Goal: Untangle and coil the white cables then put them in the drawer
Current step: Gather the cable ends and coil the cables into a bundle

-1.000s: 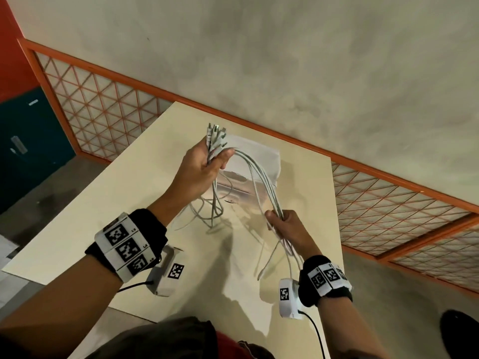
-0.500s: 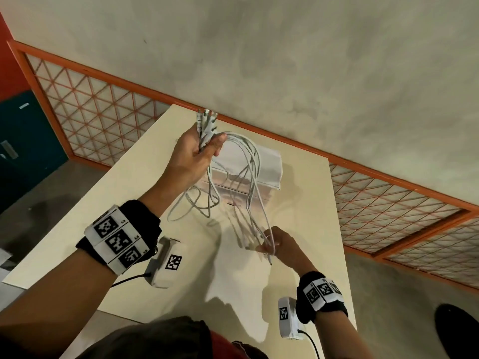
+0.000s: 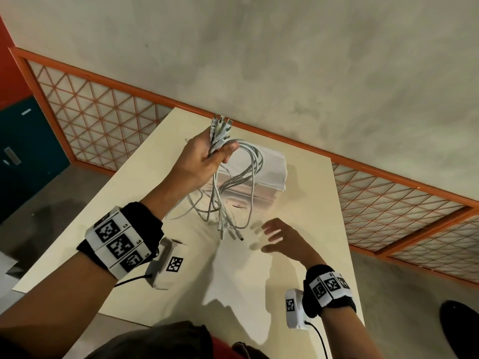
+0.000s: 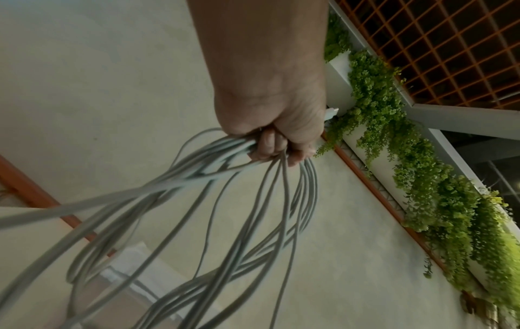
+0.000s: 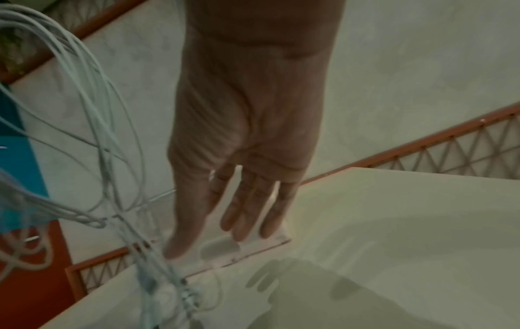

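Observation:
My left hand (image 3: 207, 156) is raised over the table and grips a bundle of several white cables (image 3: 248, 177) near their plug ends (image 3: 220, 125), which stick up out of the fist. The cables (image 4: 225, 200) hang down in long loops, and their loose connectors (image 3: 230, 233) dangle just above the tabletop. My right hand (image 3: 280, 237) hovers to the right of those dangling ends, fingers (image 5: 244, 213) spread and straight, holding nothing. Behind the hanging cables (image 5: 93, 133) stands a small translucent white drawer unit (image 3: 272, 172).
The cream table (image 3: 129, 203) ends at a far edge against an orange-framed lattice railing (image 3: 103, 120). The table's right edge (image 3: 344, 229) runs close to my right wrist. A grey concrete floor lies beyond, and a dark round object (image 3: 458, 330) sits at lower right.
My right hand slid down the cables and let go; it now hangs open. The left hand lifted the bundle higher, and the free ends swung down towards the table.

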Demonstrator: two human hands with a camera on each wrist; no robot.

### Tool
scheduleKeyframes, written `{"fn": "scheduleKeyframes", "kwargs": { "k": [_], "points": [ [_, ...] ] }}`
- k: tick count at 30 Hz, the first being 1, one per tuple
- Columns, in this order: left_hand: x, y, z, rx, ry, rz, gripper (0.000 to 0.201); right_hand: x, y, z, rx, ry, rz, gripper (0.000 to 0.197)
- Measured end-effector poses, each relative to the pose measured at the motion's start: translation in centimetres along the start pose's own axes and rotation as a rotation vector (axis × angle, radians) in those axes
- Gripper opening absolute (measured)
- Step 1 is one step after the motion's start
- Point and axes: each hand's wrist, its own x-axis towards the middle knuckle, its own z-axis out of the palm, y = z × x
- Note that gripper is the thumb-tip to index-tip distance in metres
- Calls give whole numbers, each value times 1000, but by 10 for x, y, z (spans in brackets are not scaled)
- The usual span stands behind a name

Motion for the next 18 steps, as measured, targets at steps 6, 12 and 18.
{"fn": "scheduleKeyframes", "kwargs": {
  "k": [6,12,18],
  "points": [
    [-1,-1,-2,-43,17,-4,30,9,-41,36,83,28,-207,14],
    [0,3,-14,-126,108,-31,29,13,-16,43,-121,-131,178,30],
    [-6,2,-12,-58,2,-23,26,-2,-5,38,-65,-276,364,46]
  ]
}}
